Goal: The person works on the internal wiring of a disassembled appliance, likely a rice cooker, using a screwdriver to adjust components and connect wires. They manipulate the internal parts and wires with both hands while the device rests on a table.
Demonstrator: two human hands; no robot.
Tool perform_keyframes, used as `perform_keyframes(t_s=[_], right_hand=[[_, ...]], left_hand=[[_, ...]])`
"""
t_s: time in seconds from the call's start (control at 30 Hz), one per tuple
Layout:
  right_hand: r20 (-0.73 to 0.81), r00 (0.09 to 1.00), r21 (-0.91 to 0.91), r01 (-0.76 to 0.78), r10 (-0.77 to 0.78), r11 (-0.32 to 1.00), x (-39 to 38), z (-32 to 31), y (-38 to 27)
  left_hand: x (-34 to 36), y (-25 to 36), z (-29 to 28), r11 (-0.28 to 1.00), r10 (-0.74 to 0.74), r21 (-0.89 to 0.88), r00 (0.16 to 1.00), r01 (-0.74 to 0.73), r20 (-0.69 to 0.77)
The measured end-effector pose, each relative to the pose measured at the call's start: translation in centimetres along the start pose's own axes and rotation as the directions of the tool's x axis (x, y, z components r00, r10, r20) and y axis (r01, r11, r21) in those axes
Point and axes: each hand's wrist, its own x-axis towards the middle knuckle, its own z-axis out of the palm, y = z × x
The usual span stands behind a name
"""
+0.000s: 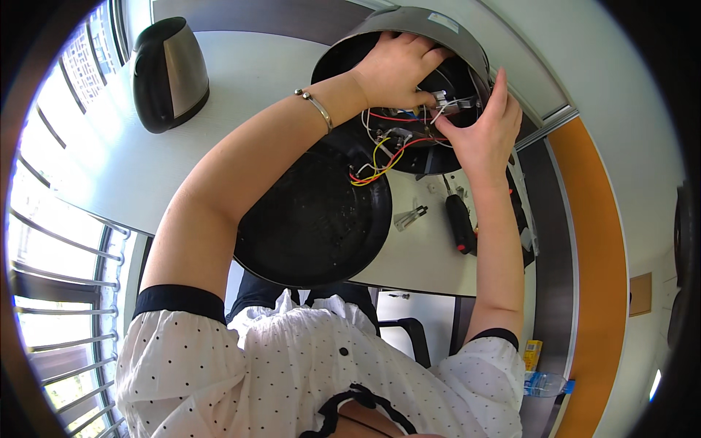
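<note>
A round appliance housing [365, 33], grey outside and dark inside, is tipped up on the table. Red, yellow and white wires [380, 174] run from it to a round black pan-like part [310, 219] lying in front. My left hand [400, 69] reaches into the housing, fingers spread against the inner wall, thumb by a silver metal fitting [453, 104]. My right hand [485, 139] grips the right side of the housing, thumb inside and fingers outside. The left fingertips are partly hidden.
A steel-and-black kettle [171, 77] stands at the far left. Right of the pan-like part lie a small metal piece [410, 216] and a black screwdriver-like tool [460, 219], with small loose parts nearby. A plastic bottle [546, 384] and a yellow box [533, 354] are at the lower right.
</note>
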Motion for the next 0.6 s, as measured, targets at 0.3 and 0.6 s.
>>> perform_keyframes(t_s=[0.3, 0.6], right_hand=[[-0.055, 0.998, 0.074, 0.018, -0.014, 0.997, -0.25, 0.56, 0.29], [-0.062, 0.998, 0.059, -0.004, 0.008, 0.998, -0.43, 0.84, 0.48]], left_hand=[[-0.11, -0.59, 0.3, 0.999, 0.038, -0.012, 0.999, -0.038, -0.035], [-0.08, -0.64, -0.07, 0.998, 0.054, -0.017, 0.999, -0.054, 0.008]])
